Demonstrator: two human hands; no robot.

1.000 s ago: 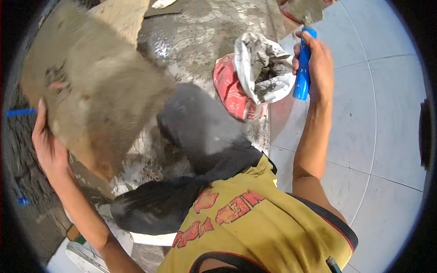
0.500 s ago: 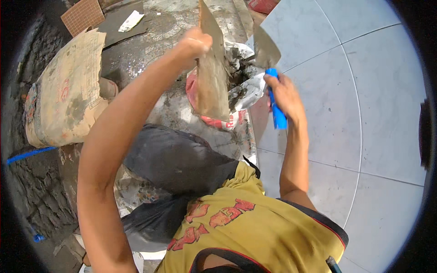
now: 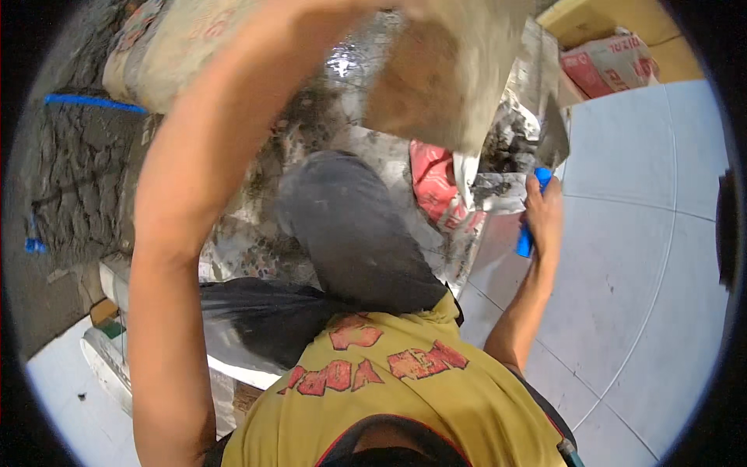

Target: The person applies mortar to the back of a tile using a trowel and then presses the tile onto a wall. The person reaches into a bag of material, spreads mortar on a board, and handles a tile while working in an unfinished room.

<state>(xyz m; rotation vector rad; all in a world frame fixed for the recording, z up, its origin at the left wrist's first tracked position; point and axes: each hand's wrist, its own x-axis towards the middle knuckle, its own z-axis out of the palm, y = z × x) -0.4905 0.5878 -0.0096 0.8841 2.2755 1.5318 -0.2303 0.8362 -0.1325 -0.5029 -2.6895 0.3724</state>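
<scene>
My left hand (image 3: 401,6) is at the top edge, blurred and partly cut off by the frame. It grips a thin tile (image 3: 482,66) with a brown and beige surface, raised over the floor and tilted. In my right hand (image 3: 547,214), closed fingers wrap the blue handle of a trowel (image 3: 554,134). Its metal blade points away from me, beside an opened red and white bag (image 3: 436,183). Dark grey mortar (image 3: 504,146) shows in the bag's opening, partly hidden behind the tile.
A tan paper sack (image 3: 183,54) lies at the far left, near a blue strip (image 3: 93,101) on ridged wet mortar (image 3: 78,171). Large pale floor tiles (image 3: 615,257) cover the right side. Another red and white bag (image 3: 611,64) lies by a cardboard box (image 3: 580,19) at the back right.
The view has shifted, so the sack and bag sit elsewhere in it. The tile has turned from nearly edge-on to showing its broad face. The trowel stays in my right hand, by the bag.
</scene>
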